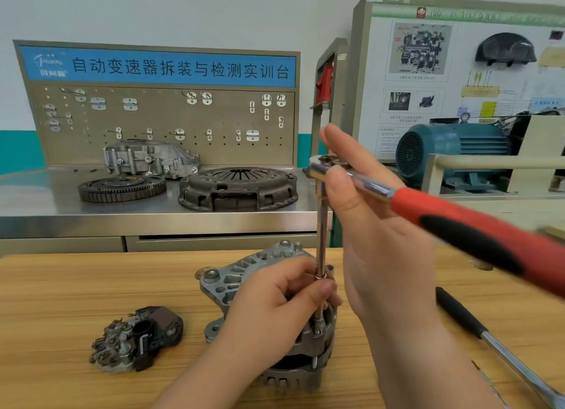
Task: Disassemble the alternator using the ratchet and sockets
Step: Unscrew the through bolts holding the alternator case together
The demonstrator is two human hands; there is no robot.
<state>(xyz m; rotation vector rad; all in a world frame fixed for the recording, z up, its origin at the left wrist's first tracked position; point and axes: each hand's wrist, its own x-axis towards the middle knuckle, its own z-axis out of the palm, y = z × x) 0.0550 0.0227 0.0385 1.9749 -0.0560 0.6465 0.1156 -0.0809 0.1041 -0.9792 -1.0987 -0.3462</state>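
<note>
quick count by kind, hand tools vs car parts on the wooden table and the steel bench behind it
hand tools: 2 (red-handled ratchet, black-gripped bar)
parts on wooden table: 2 (alternator, loose dark assembly)
parts on steel bench: 3 (aluminium housing, toothed ring, clutch cover)
total: 7
</note>
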